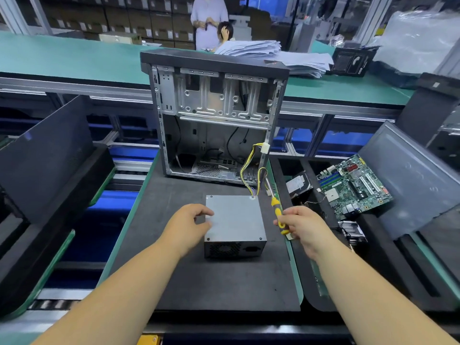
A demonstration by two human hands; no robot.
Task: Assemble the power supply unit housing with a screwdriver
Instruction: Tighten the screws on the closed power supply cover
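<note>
The grey sheet-metal power supply box [235, 221] sat flat on the dark foam mat [199, 277] of the desk, its vented fan face toward the person and a bundle of yellow and black wires [249, 168] running from its far corner into the open grey steel computer case [214, 115] standing just behind it. The left hand [189, 224] hovered at the box's left edge, fingers loosely curled and holding nothing, thumb just over the lid. The right hand [300, 224] gripped the yellow-and-black handle of a screwdriver [277, 211], its shaft pointing away toward the case. The box was probably stiff and fairly heavy for its bulk (smooth lid, likely slippery), so it would be best steadied by its side walls, clear of the wires. To the right, a green circuit board [353, 186] lay in a dark tray.
</note>
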